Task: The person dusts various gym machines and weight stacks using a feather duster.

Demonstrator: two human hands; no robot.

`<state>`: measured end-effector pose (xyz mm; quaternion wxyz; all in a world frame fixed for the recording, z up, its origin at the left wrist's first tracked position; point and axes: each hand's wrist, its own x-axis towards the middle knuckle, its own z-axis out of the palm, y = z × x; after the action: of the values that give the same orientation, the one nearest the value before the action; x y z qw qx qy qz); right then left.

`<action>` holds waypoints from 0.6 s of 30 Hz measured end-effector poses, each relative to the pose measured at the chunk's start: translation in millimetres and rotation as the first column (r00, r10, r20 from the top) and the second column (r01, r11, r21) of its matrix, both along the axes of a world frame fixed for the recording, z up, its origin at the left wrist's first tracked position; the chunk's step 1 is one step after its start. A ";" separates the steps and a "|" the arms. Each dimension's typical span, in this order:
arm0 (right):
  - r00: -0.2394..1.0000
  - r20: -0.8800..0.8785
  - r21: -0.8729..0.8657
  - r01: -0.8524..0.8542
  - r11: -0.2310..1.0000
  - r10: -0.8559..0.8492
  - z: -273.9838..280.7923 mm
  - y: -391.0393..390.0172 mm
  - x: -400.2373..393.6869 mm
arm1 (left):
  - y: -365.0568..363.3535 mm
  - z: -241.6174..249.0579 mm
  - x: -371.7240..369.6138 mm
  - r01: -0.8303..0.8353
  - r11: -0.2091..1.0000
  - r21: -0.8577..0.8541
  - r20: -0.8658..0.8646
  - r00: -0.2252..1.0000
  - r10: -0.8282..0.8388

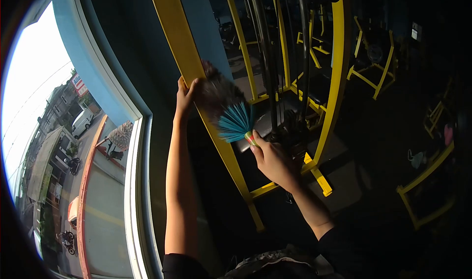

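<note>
My left hand (187,94) is wrapped round the edge of a yellow upright post (179,38) of a gym machine. A duster (236,121) with blue bristles and dark, motion-blurred feathers lies against the same post, just right of my left hand. Its green and red handle base is gripped by my right hand (270,158), below and to the right of my left hand. The feather tips reach up along the post's right side.
A white-framed window (135,180) on the left looks onto a street with a white van and motorcycles. Behind the post stand black rods and a curved yellow frame (337,77). More yellow gym equipment (378,77) stands in the dark room at right.
</note>
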<state>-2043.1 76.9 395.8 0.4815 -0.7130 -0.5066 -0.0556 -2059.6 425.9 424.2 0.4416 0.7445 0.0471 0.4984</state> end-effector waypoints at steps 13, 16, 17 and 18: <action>0.629 -0.675 0.317 -0.226 0.921 0.386 -42.5 -7.6 -2.4 | -12.9 -8.0 8.3 -0.029 0.999 -0.015 0.088 0.996 0.030; 0.462 -0.785 0.349 -0.221 0.911 0.412 -84.3 -12.0 -13.4 | -21.6 -42.6 6.0 -0.139 0.990 0.035 0.074 0.988 0.136; 0.315 -0.868 0.342 -0.184 0.922 0.384 -113.2 -14.4 -18.7 | -28.1 -58.5 0.7 -0.136 0.991 0.006 0.015 0.991 0.136; 0.247 -0.904 0.314 -0.170 0.934 0.349 -141.4 -20.2 -25.2 | -23.5 -81.4 -0.9 -0.166 0.986 0.036 0.001 0.986 0.166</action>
<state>-2068.4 56.7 254.4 0.7410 -0.4734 -0.2270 0.4187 -2060.5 402.4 342.8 0.3853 0.7462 0.1004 0.5335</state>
